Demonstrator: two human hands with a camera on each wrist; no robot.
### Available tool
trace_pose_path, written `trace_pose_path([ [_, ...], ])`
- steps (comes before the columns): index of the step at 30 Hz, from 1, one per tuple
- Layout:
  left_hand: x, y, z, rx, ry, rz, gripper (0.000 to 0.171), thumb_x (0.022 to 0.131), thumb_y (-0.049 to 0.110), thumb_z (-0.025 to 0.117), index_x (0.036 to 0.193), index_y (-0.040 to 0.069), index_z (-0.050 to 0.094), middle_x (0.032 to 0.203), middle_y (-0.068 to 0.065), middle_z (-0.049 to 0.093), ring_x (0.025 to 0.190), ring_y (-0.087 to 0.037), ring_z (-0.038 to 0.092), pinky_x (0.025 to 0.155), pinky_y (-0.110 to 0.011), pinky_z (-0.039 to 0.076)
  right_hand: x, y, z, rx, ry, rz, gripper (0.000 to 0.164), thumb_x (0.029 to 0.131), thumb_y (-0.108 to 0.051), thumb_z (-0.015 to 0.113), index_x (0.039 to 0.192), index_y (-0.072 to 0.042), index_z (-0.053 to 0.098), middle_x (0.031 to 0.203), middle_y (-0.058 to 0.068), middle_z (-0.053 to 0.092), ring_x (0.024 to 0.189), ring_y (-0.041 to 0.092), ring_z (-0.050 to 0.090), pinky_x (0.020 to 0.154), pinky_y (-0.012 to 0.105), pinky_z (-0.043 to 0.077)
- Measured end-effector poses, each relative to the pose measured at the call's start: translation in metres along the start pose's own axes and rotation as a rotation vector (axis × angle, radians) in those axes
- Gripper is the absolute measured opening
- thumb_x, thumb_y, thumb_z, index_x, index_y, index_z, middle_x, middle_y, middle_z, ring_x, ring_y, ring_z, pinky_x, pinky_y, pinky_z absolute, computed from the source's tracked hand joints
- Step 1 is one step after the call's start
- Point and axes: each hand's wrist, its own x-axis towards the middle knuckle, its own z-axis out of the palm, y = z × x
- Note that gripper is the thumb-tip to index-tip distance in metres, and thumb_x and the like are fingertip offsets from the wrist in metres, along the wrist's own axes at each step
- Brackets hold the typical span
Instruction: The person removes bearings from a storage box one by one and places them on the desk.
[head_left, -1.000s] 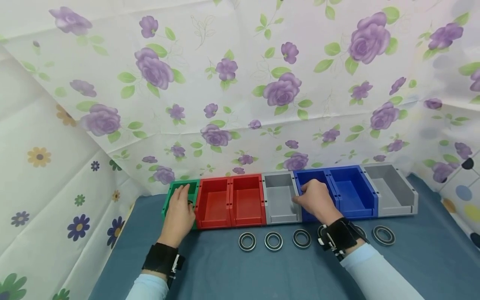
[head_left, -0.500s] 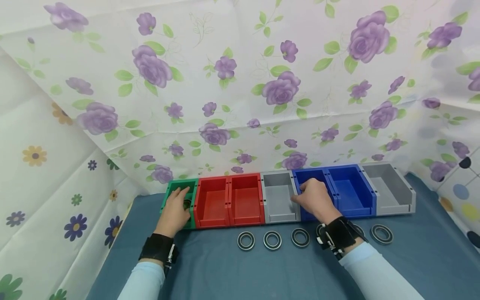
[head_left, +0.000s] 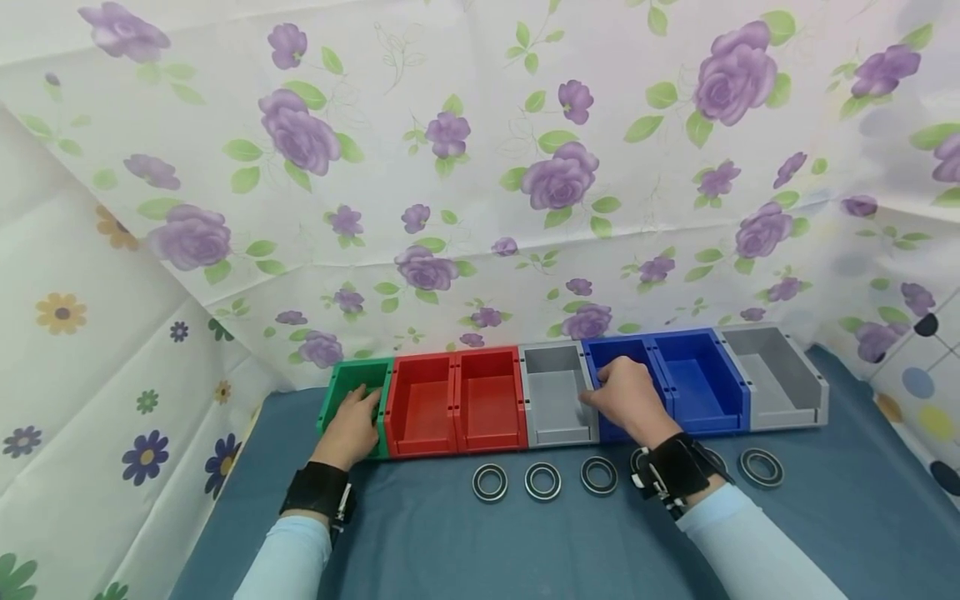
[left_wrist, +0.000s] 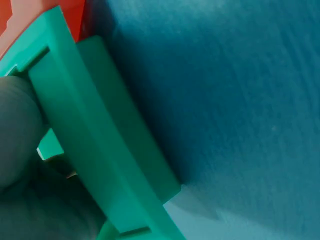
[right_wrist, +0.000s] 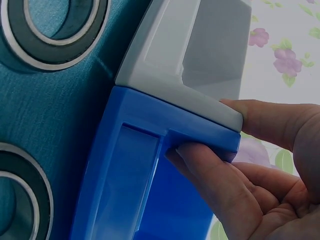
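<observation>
My left hand [head_left: 351, 429] reaches down into the green bin [head_left: 362, 371] at the left end of the row. In the left wrist view, a dark, shiny-edged piece of a bearing [left_wrist: 61, 164] shows under the fingers behind the green front wall; most of it is hidden by the hand. My right hand [head_left: 633, 402] pinches the touching side walls of the grey bin [right_wrist: 165, 75] and the blue bin [right_wrist: 135, 165], thumb on one side and fingers on the other. Ring bearings lie on the cloth in front, among them one bearing [head_left: 599, 476] near the right hand.
Two red bins [head_left: 423, 408] stand beside the green one. Another blue bin [head_left: 701, 387] and a grey end bin [head_left: 783, 375] continue the row rightward. Several bearings [head_left: 490, 483] line the blue cloth [head_left: 480, 558]; the right wrist partly covers some. A flowered sheet [head_left: 465, 208] hangs behind.
My left hand has moved back and lower into the green bin, with the bearing seen at its thumb earlier now mostly out of sight. My right hand keeps its pinch on the bin walls.
</observation>
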Motion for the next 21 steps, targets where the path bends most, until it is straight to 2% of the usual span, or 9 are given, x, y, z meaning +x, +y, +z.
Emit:
trace_pose_path([
  [4,0.0004,0.0003,0.0016,0.004,-0.033,-0.013,0.051,0.090,0.002,0.045,0.140,0.000,0.037,0.142,-0.028,0.028,0.129,-0.043,0.027,0.099,-0.053,0.030,0.0004,-0.0002,0.0001,0.001,-0.007,0.008,0.049,0.076,-0.028,0.074,0.058,-0.015,0.030,0.057,-0.004,0.021,0.045,0.013,0.023,0.042,0.026,0.021],
  [9,0.0002,0.0020,0.0016,0.022,-0.020,-0.016,0.045,0.089,0.004,0.047,0.134,-0.003,0.044,0.139,-0.028,0.033,0.127,-0.042,0.032,0.097,-0.051,0.033,0.0003,-0.0003,-0.0009,-0.002,-0.005,0.018,0.049,0.076,-0.028,0.074,0.058,-0.016,0.030,0.057,-0.004,0.021,0.046,0.013,0.023,0.042,0.026,0.021],
  [13,-0.0026,0.0042,0.0010,0.019,0.021,-0.035,0.044,0.087,0.000,0.049,0.131,-0.001,0.049,0.132,-0.025,0.043,0.122,-0.040,0.037,0.094,-0.051,0.037,-0.0001,-0.0005,-0.0008,-0.005,-0.004,0.012,0.049,0.076,-0.028,0.074,0.058,-0.016,0.030,0.057,-0.004,0.021,0.046,0.013,0.023,0.042,0.026,0.021],
  [17,-0.0053,0.0066,0.0004,0.030,0.089,-0.030,0.041,0.084,-0.004,0.052,0.123,0.005,0.058,0.116,-0.019,0.056,0.110,-0.036,0.048,0.086,-0.048,0.043,-0.0002,-0.0007,0.0000,-0.006,-0.003,0.012,0.049,0.076,-0.028,0.074,0.058,-0.016,0.030,0.057,-0.004,0.021,0.046,0.012,0.023,0.042,0.026,0.021],
  [21,-0.0078,0.0097,0.0001,0.060,0.127,-0.042,0.034,0.085,0.000,0.055,0.118,0.006,0.061,0.106,-0.017,0.059,0.098,-0.034,0.053,0.078,-0.048,0.046,-0.0005,-0.0014,-0.0003,-0.003,-0.003,0.021,0.050,0.076,-0.029,0.074,0.058,-0.016,0.029,0.057,-0.004,0.020,0.046,0.013,0.022,0.042,0.026,0.021],
])
